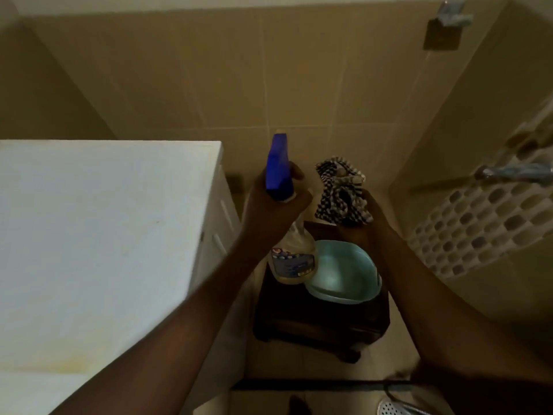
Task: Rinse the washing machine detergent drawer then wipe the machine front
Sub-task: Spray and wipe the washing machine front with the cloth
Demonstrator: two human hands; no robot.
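Two hands: both raised over the stool, close together but not touching.
Left hand [275,202]: fingers curled round the neck of the spray bottle [279,172], gripping it; blue trigger head sticks up above the fist, clear body with label hangs below.
Right hand [375,223]: holds a bunched black-and-white checked cloth [341,193] from underneath; exact finger position hidden by the fabric.
Bottle vs cloth: just beside each other, blue head left of the cloth.
Washing machine [104,235]: white, fills the left side, flat top facing the camera, one narrow vertical face showing at its right edge.
Stool [323,322]: dark wood, on the floor right of the machine, below the hands.
Basin [344,271]: teal, sits on the stool.
Right wall: metal tap [508,172], perforated white basket [484,229] under it.
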